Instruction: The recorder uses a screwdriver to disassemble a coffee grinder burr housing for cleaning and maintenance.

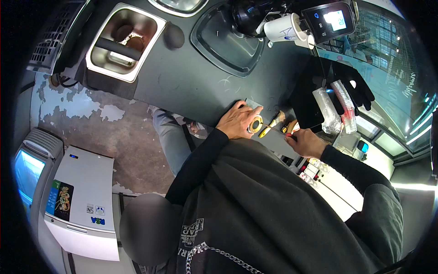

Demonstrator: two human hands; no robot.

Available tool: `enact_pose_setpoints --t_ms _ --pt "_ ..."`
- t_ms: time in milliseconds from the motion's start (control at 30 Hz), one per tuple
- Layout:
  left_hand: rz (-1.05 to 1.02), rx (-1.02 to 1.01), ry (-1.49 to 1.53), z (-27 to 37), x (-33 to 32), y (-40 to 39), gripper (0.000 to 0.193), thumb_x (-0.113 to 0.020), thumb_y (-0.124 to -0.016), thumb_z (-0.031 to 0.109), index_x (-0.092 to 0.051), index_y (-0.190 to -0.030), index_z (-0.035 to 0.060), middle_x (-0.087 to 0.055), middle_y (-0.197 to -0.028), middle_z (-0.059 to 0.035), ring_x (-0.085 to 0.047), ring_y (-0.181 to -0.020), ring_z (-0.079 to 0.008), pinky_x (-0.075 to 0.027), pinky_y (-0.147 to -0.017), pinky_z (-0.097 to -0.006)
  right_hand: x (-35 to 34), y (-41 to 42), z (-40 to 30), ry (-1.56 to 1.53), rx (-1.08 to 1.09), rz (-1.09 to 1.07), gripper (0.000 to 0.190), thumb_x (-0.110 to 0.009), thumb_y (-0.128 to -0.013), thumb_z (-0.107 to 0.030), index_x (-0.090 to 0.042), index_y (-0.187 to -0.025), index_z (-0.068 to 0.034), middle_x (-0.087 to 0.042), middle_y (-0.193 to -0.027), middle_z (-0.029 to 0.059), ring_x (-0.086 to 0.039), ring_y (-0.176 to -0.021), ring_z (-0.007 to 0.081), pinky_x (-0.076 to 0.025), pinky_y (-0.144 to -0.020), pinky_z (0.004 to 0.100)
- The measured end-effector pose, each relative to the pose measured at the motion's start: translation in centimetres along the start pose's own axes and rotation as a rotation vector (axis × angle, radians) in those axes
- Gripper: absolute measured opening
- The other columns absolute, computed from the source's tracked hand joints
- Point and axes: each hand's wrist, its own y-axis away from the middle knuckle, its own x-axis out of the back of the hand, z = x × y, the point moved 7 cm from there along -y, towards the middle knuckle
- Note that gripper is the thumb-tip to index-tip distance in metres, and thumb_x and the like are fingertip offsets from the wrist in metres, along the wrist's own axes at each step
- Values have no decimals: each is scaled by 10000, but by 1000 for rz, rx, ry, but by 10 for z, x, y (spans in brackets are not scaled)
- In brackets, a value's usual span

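My left hand (239,120) holds a round part with a gold-coloured ring and dark centre (255,124) on its side at the counter's near edge. In my right hand (306,142) is a thin tool, apparently a screwdriver (278,131), with a red handle mostly hidden by the fingers. Its shaft points at the round part's face; contact cannot be told. A ridged metallic piece (253,103) lies by my left fingertips. Between my hands, on the dark counter (181,92), lies a brush with a yellow handle (273,123), beside a small yellow and black object (284,129).
A steel pan (92,65) with round brown items and a black bar stands at upper left. A black tray (219,63) sits under a dark machine near a paper cup (282,29) and a lit display (328,22). Stacked clear lids (344,102) lie right, near a black glove (364,89).
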Motion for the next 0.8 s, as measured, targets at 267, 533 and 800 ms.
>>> enact_pose_setpoints --t_ms 267,533,800 --pt "27 -23 -41 -2 -5 5 830 -834 -769 366 -495 -1440 14 -697 -1162 -153 -628 -1184 -293 -326 -1195 -454 19 15 -19 180 31 104 420 -622 -1043 -369 -712 -925 24 -716 -762 241 -746 -713 406 -605 -643 491" --pt "47 -20 -53 -2 -6 9 853 -829 -768 373 -493 -1466 14 -690 -1189 -139 -615 -1208 -289 -320 -1206 -450 24 14 -27 225 59 113 407 -635 -1034 -362 -715 -923 21 -723 -765 221 -750 -720 397 -608 -663 481" --pt "70 -34 -59 -2 -7 9 810 -845 -769 377 -557 -1446 36 -674 -1273 -133 -580 -1283 -259 -305 -1225 -426 3 -9 11 -401 -217 -237 479 -583 -1081 -432 -659 -847 -21 -644 -670 108 -613 -491 247 -473 -430 382"
